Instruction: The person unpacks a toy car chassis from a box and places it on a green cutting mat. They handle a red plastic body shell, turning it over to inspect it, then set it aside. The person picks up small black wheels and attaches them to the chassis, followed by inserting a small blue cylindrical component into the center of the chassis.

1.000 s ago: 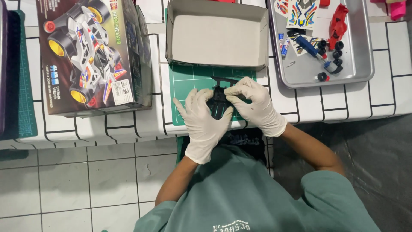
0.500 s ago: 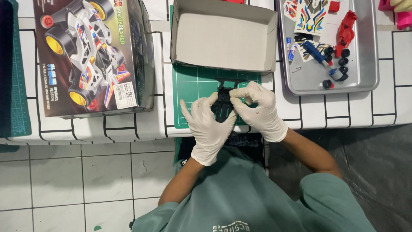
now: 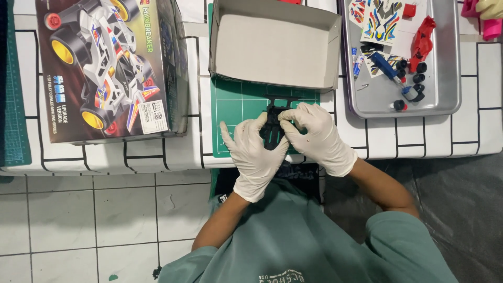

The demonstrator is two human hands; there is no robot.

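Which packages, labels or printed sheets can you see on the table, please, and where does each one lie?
Rectangular model-car kit box: far left, grey, pictures a white racer with yellow wheels.
Open plain cardboard box tray: centre, beyond the gloved hands.
Colourful sticker sheets: inside the metal tray, right.

Black toy-car chassis (image 3: 272, 128) above green mat (image 3: 236, 107)

Bright even overhead light, sharp, soft shadows.
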